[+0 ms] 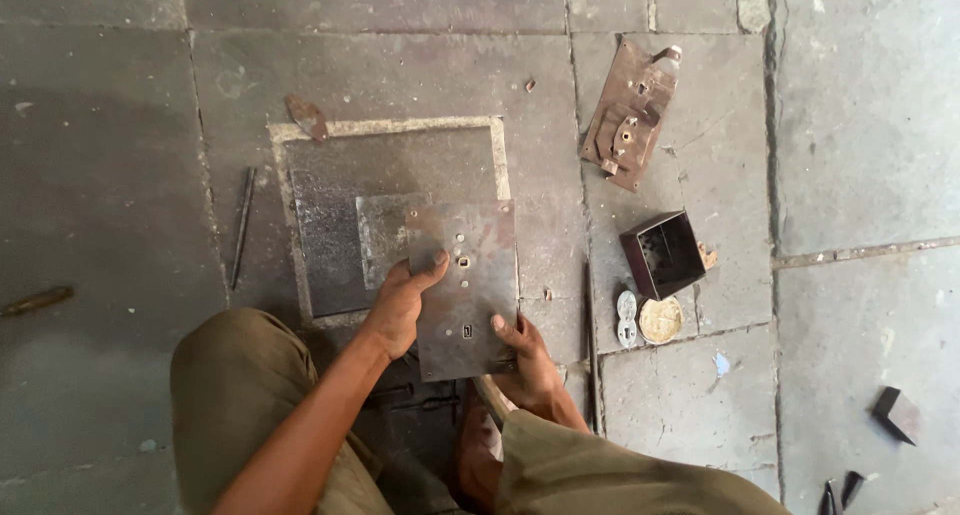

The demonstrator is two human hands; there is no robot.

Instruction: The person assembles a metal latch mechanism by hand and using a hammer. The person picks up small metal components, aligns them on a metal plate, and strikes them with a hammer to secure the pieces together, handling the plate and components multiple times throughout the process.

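A rusty rectangular metal plate (468, 285) with small holes and a slot is held flat above the floor. My left hand (398, 310) grips its left edge, thumb on top near the holes. At the plate's lower right corner my right hand (528, 360) holds on, fingers curled under the edge. Beneath the plate lies a dark flat metal slab (345, 210) set in the stone floor, with a smaller grey sheet (382, 233) on it.
A rusty lock mechanism plate (630, 110) lies at the upper right. A small open dark box (662, 255), a round brass disc (660, 320) and a keyhole cover (626, 318) lie right of the plate. A thin rod (241, 225) rests on the left, and a long rod (592, 345) by my right hand.
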